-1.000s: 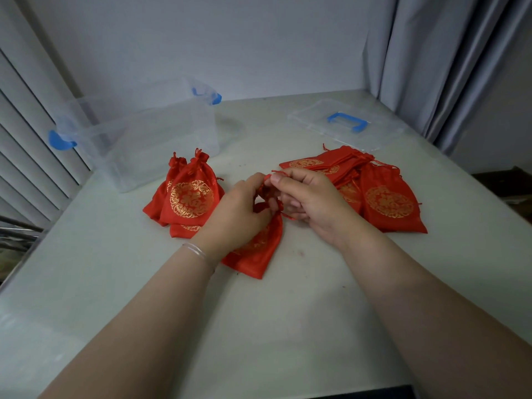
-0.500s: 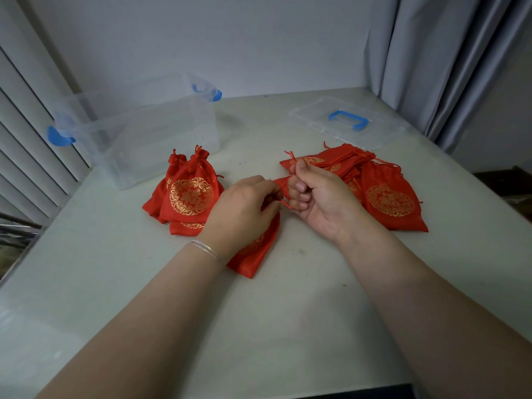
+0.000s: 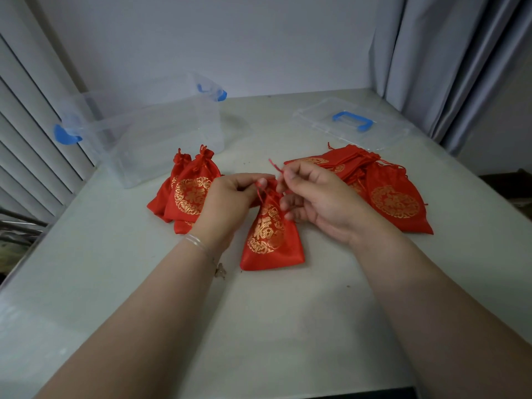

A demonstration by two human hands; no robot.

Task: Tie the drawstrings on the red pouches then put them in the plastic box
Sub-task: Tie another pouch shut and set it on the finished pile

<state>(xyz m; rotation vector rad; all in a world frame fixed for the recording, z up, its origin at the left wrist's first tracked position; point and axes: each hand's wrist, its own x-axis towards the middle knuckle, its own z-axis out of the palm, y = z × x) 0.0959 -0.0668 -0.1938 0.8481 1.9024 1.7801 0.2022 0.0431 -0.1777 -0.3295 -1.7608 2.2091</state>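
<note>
A red pouch (image 3: 270, 240) with a gold emblem lies on the table in front of me, its neck gathered. My left hand (image 3: 230, 203) pinches one red drawstring at the pouch's neck. My right hand (image 3: 316, 194) pinches the other drawstring (image 3: 275, 165), whose end sticks up above the fingers. A small pile of tied pouches (image 3: 190, 194) lies to the left. A larger pile of flat pouches (image 3: 385, 191) lies to the right. The clear plastic box (image 3: 149, 139) with blue latches stands open at the back left.
The box's clear lid (image 3: 351, 125) with a blue handle lies at the back right of the white table (image 3: 288, 312). A grey curtain (image 3: 449, 67) hangs at the right, and white slats (image 3: 31, 125) run along the left edge.
The pouch has swung upright between my hands, showing its gold emblem. My hands have drawn apart, each pulling a drawstring, and the neck has closed.
</note>
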